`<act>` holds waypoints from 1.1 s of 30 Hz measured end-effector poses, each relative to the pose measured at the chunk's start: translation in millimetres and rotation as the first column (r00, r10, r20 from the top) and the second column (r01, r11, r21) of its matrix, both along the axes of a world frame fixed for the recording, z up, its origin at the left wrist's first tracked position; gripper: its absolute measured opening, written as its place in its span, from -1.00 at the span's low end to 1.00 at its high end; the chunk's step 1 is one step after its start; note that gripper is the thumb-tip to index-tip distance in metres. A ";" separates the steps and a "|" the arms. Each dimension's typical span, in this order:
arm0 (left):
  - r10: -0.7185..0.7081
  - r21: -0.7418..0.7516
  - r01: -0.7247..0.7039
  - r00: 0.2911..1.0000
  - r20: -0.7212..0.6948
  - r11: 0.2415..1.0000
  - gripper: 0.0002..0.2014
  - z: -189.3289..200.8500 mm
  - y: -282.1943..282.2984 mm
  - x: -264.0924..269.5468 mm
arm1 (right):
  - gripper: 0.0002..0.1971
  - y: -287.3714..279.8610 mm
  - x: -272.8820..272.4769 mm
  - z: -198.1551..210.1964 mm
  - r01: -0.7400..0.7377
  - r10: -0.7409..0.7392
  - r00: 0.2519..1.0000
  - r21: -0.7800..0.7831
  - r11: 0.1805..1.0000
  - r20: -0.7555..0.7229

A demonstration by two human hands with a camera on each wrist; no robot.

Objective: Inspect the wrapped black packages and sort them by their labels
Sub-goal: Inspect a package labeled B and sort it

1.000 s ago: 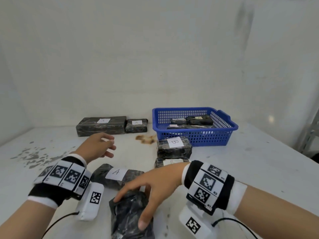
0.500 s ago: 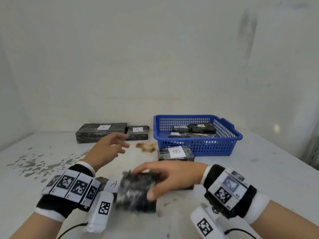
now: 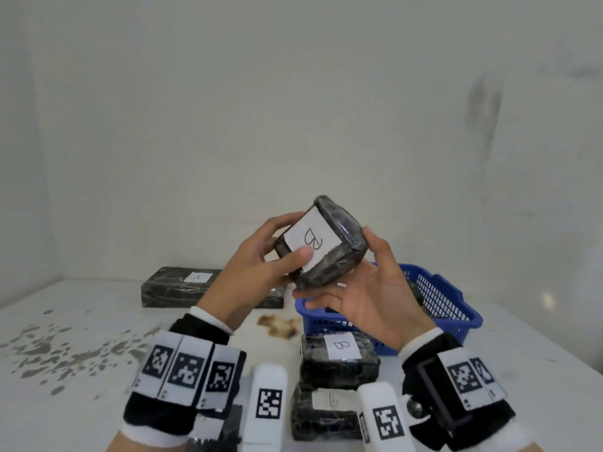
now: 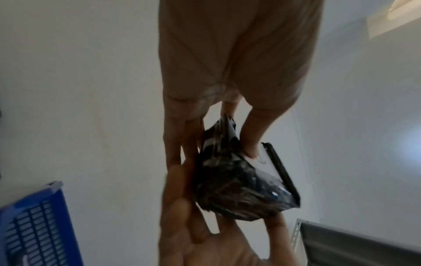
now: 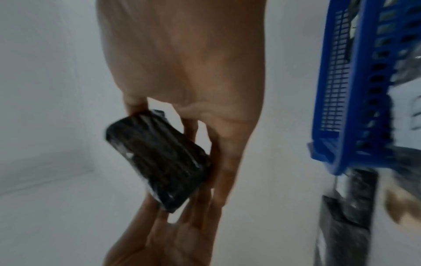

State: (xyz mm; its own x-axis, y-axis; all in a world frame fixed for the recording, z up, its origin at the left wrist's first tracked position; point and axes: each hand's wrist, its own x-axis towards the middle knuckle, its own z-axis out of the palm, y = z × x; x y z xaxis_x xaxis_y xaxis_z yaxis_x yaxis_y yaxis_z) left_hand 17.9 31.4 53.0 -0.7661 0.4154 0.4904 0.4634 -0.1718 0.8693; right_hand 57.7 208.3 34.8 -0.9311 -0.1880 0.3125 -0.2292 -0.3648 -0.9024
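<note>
1. We see a pale grey-white back wall [image 3: 293,109] that fills the upper part of the head view.
2. On its right part there is a dark vertical smudge [image 3: 483,106].
3. A second wall [image 3: 19,190] meets it at the left and makes a corner.
4. Below lies a white table [image 3: 81,402]; its surface reaches to both walls.
5. The left part of the table has many small grey spots [image 3: 65,347] where the paint looks worn.
6. Near the middle there is a brown stain [image 3: 279,324].
7. In the left wrist view we see a grey metal shelf frame [image 4: 355,241] at the lower right.
8. A bright patch of light [image 4: 396,16] shows at the upper right of that view.
</note>
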 end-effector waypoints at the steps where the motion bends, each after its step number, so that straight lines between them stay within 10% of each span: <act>1: 0.019 0.048 -0.020 1.000 0.022 0.999 -0.45 0.1 0.8 -0.4 | -0.32 0.8 1.4 3.1 0.098 -0.097 0.995 0.050 0.994 -0.019; 10: 0.228 0.117 -0.216 0.969 -0.096 0.969 -0.59 11.0 -6.0 5.6 | -0.49 1.2 24.3 36.0 0.483 -0.351 0.861 0.375 0.791 -0.368; 33: 0.148 -0.142 -0.177 0.970 -0.194 0.974 -0.04 22.5 -15.0 36.8 | -0.27 3.5 54.1 44.9 0.580 -0.395 0.801 0.421 0.697 -0.449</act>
State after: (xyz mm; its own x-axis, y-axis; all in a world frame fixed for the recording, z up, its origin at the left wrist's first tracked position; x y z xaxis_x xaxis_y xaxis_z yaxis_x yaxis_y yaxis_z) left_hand 54.6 16.5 75.5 -0.7342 0.3757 0.5655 0.6255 0.0505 0.7786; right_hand 111.8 211.8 79.7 -0.8092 0.0503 0.5853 -0.5277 0.3757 -0.7618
